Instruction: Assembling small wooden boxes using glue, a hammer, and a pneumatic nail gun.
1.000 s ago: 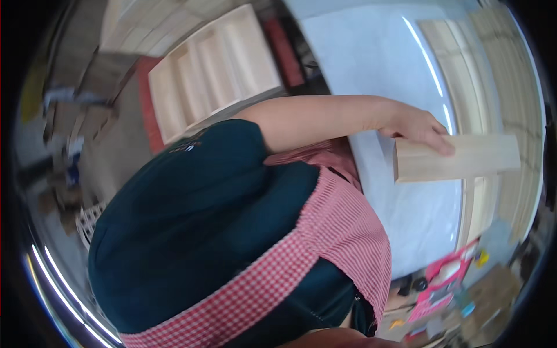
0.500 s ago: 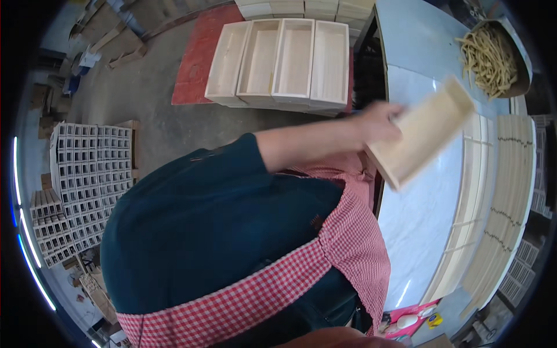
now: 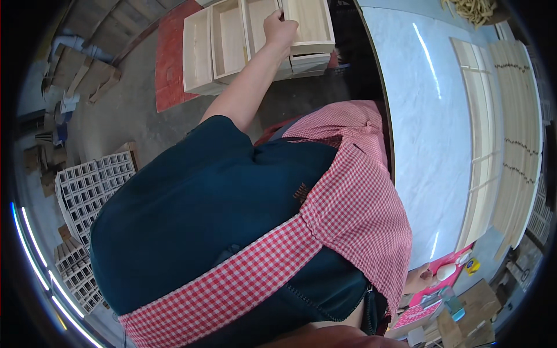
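Observation:
My left hand (image 3: 281,32) reaches out to the far end of the view. Its fingers are closed over the side wall of a shallow wooden box (image 3: 313,23), which rests at the right end of a row of similar boxes (image 3: 228,43). More boxes lie stacked under that row. At the lower right, my right hand (image 3: 419,279) shows partly from behind the red checked apron (image 3: 360,214). Its fingers look loosely apart, beside a white rounded object (image 3: 445,272) on a pink cloth (image 3: 432,297); I see nothing in them.
A white-topped table (image 3: 412,116) runs along my right, with bundled wooden strips (image 3: 513,127) on its far side. A pile of tan strips (image 3: 473,10) sits at its upper end. Under the boxes lies a red board (image 3: 168,81). Stacked wooden frames (image 3: 96,185) stand on the left.
My left hand has carried the wooden box from over the table leftward and away, onto the right end of the box row. My right hand has come into view at the lower right.

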`<state>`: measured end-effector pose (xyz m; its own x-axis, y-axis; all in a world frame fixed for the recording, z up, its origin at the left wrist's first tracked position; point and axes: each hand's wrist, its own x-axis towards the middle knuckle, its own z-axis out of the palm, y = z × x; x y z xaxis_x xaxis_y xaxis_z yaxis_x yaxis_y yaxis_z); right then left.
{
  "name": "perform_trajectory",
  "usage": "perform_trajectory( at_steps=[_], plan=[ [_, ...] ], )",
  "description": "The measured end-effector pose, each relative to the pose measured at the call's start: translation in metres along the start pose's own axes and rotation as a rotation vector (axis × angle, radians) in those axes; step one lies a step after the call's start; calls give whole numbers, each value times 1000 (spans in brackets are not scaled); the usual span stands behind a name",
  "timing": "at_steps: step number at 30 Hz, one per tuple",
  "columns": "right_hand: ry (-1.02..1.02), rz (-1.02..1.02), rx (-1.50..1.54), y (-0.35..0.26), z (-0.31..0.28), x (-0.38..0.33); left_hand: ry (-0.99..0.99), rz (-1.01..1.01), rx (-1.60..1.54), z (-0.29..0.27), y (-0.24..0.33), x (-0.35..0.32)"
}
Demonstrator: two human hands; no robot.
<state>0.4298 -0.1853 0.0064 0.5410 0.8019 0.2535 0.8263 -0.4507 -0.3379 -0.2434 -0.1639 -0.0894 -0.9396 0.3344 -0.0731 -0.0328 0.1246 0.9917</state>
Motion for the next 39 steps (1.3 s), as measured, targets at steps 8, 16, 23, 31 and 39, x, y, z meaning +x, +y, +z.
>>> perform_trajectory(
  at_steps=[8,16,23,31,39],
  plan=[
    [-94,-25,-30,13,7,11,-58,-165,-109,-22,12,-11],
    [-140,-12,-38,-15,21,14,-24,-149,-159,-70,45,-20],
    [-143,29,-23,-35,27,18,-1,-200,-43,-46,11,-18],
    [-202,2,-11,-26,38,27,46,-169,6,-20,10,-18],
    [-233,-126,-145,-11,32,31,-23,-108,474,-17,-11,0]
  ],
)
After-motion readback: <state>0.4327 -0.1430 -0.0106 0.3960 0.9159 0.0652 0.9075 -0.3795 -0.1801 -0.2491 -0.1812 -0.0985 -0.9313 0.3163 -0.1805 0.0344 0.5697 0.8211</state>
